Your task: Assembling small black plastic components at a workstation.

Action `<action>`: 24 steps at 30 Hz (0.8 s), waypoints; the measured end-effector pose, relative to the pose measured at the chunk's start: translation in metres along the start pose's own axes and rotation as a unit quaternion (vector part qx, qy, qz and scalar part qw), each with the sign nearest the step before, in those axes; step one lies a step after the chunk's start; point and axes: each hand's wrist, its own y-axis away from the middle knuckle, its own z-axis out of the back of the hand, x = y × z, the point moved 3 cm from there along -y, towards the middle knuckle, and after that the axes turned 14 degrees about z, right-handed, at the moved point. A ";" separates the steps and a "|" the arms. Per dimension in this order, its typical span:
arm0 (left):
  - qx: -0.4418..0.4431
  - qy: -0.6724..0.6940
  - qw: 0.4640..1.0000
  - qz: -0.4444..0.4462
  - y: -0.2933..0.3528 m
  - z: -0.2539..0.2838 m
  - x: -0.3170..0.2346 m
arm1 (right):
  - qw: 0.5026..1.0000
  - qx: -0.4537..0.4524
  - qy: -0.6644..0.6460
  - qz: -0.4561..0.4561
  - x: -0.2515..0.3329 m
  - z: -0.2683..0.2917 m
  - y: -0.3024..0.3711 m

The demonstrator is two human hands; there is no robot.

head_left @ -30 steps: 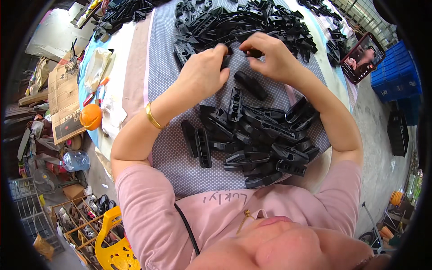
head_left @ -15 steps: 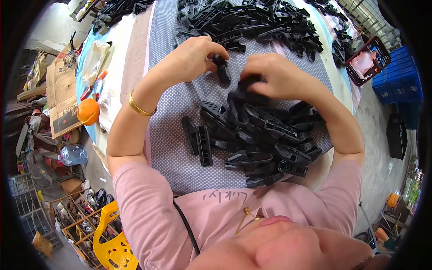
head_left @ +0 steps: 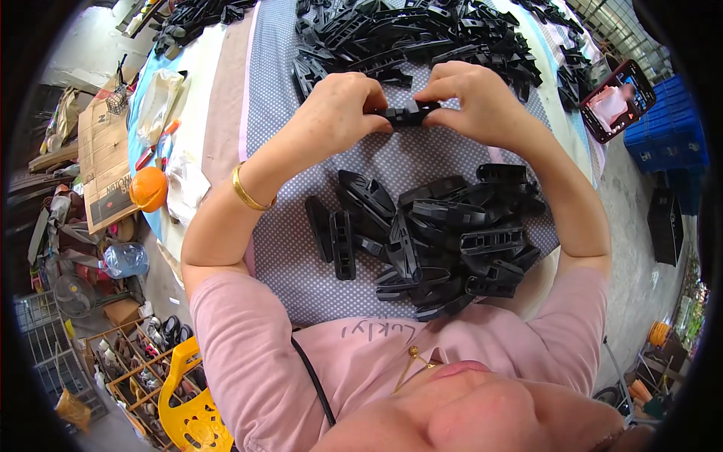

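Both my hands meet over the dotted cloth, at either end of a black plastic part [head_left: 407, 114]. My left hand [head_left: 348, 105] pinches its left end between thumb and fingers. The right end is gripped by my right hand [head_left: 471, 102] in the same way. Whether it is one piece or two pressed together I cannot tell. Below my hands, nearer my chest, lies a loose pile of black slotted plastic parts [head_left: 452, 218]. A much larger heap of similar black parts [head_left: 422, 34] spreads just beyond my fingers.
Dotted grey cloth [head_left: 286, 290] covers the table. On its left side are an orange [head_left: 148, 189] and a clear plastic bag [head_left: 160, 102]. A phone [head_left: 617, 102] with a lit screen stands at the right edge, near blue crates [head_left: 666, 124]. A yellow chair [head_left: 184, 399] stands lower left.
My hands have come together. My right hand has left the near pile and risen; the part is now held level between both hands. Some parts in the near pile have shifted.
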 end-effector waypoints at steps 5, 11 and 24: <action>-0.008 -0.007 1.000 -0.005 0.002 0.002 0.000 | 0.989 0.088 0.103 -0.057 0.006 0.006 -0.002; -0.036 0.034 0.996 -0.068 0.002 -0.006 -0.003 | 0.999 0.014 0.027 0.039 0.000 -0.010 -0.005; -0.229 -0.103 0.962 -0.104 -0.028 0.010 0.018 | 0.978 -0.063 0.181 0.085 -0.021 -0.029 -0.010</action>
